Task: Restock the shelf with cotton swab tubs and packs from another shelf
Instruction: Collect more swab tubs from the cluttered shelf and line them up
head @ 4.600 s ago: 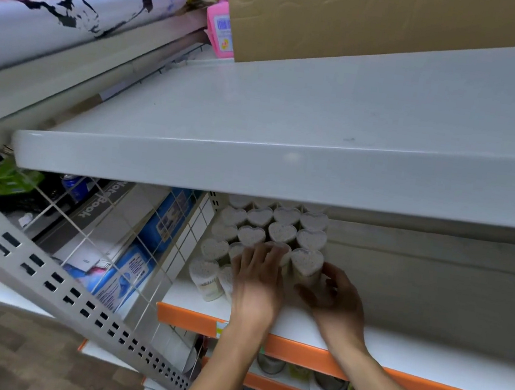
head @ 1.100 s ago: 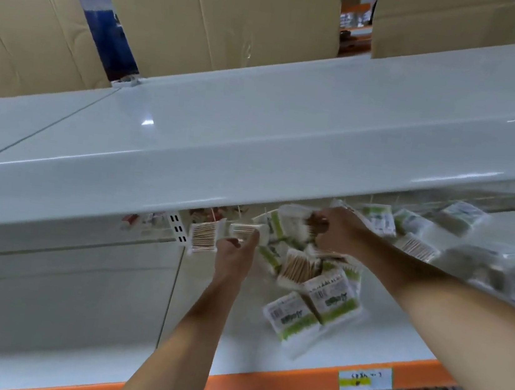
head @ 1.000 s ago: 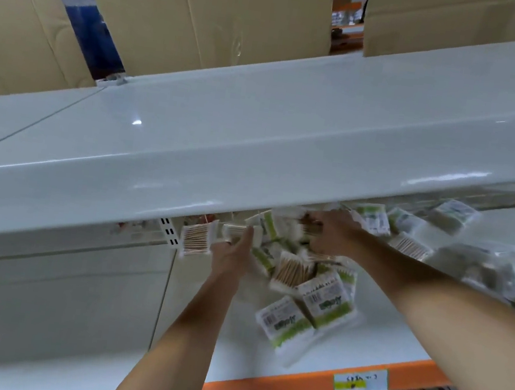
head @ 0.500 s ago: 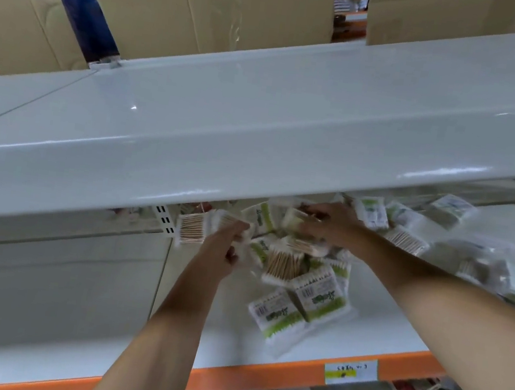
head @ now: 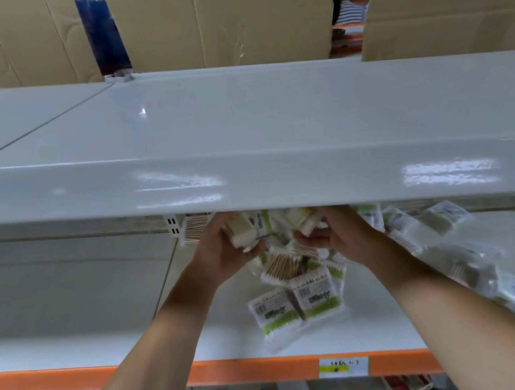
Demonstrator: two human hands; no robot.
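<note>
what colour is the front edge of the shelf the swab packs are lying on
Orange front edge, clearest in the head view.

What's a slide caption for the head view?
Both hands, left and right, gather cotton swab packs under a white shelf.

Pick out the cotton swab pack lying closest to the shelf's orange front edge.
The green-and-white pack lowest in the pile: it lies flat, label up, nearer the orange edge than its neighbour.
</note>
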